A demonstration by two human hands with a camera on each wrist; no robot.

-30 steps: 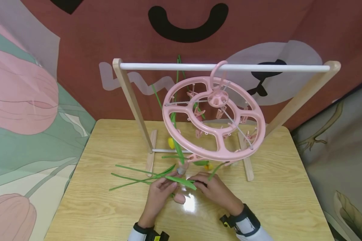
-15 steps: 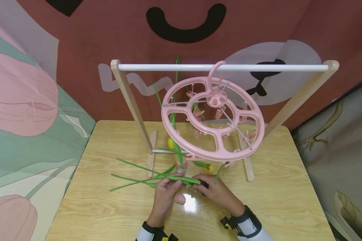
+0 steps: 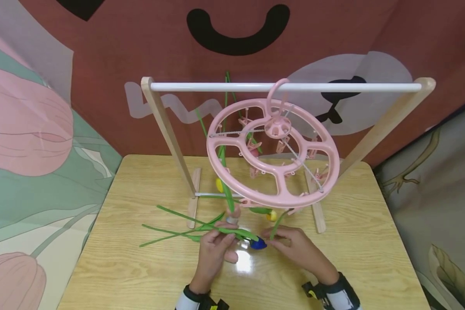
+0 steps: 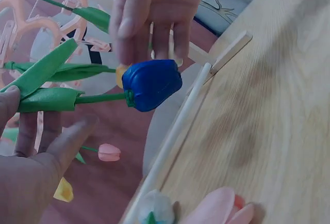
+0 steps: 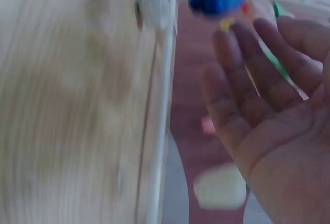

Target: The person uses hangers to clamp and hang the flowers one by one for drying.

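An artificial blue tulip (image 3: 258, 243) lies across my left hand (image 3: 212, 249), which pinches its stem and green leaves between thumb and fingers. Its blue head points right, and the stem runs out to the left. In the left wrist view the tulip's head (image 4: 152, 84) hangs free of the left fingers. My right hand (image 3: 296, 247) is just right of that head; in the right wrist view its fingers (image 5: 258, 74) are extended and hold nothing. A pink tulip head (image 3: 230, 256) lies on the table beside the left hand, partly hidden by it.
A round pink clip hanger (image 3: 280, 200) hangs from the white bar (image 3: 217, 87) of a wooden rack, low over the hands. Tulips hang from its clips, one with a yellow head (image 3: 271, 215). More green stems (image 3: 162, 238) lie on the table at left.
The right hand has drawn away to the right from the blue tulip, leaving its head uncovered. The left hand keeps hold of the stem and has shifted slightly right.
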